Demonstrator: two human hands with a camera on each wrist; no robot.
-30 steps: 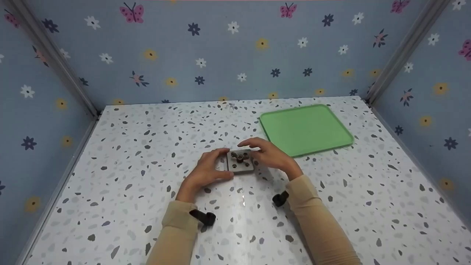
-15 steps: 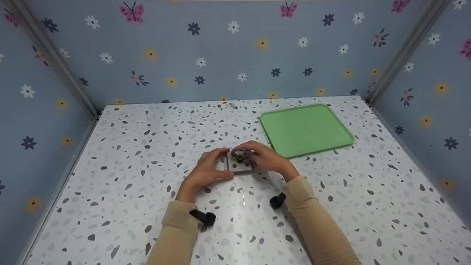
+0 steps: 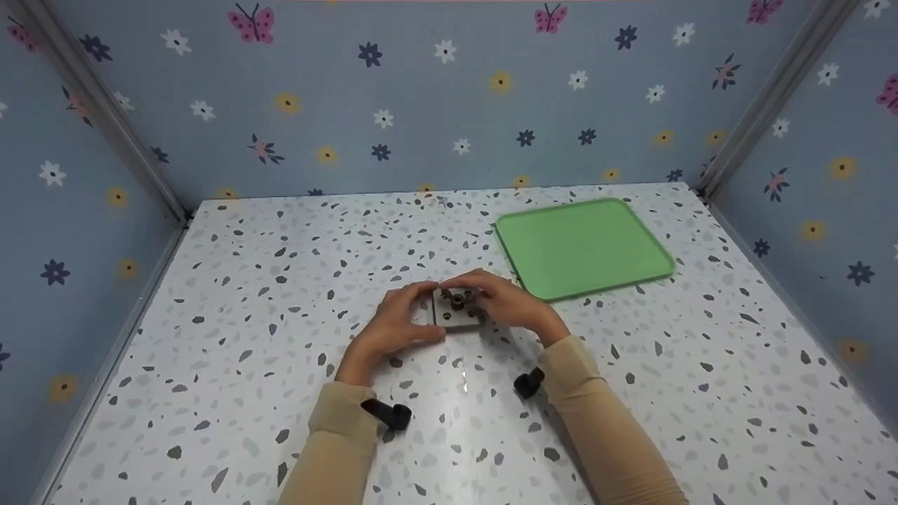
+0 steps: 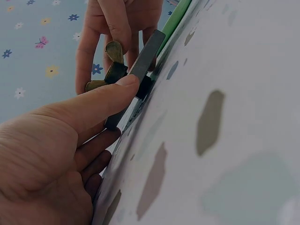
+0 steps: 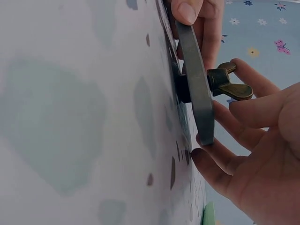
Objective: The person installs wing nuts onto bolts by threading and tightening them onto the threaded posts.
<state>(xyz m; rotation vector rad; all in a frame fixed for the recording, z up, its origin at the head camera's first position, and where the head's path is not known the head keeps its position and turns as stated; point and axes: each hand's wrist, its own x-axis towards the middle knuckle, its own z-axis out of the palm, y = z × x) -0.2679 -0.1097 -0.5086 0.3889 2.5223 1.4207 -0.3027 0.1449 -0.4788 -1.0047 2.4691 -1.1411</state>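
A square grey metal plate [image 3: 459,322] with holes lies between both hands at the middle of the table. A brass-coloured wing nut [image 5: 234,89] sits at its centre, and a dark bolt head [image 5: 183,88] shows on the plate's underside in the right wrist view. My left hand [image 3: 393,322] grips the plate's left side, thumb on the near edge and fingers at the far one. With thumb and index finger at its two wings, my right hand [image 3: 512,301] pinches the wing nut. Lower fingers of that hand are close by the plate's right edge.
A green tray [image 3: 586,245] lies on the speckled table [image 3: 280,315] at the back right, just beyond my right hand. Blue flowered walls [image 3: 449,98] enclose the table at the back and both sides.
My right hand has moved slightly left and its index finger has come down onto the wing nut, where it now stays. The left hand and plate have held still.
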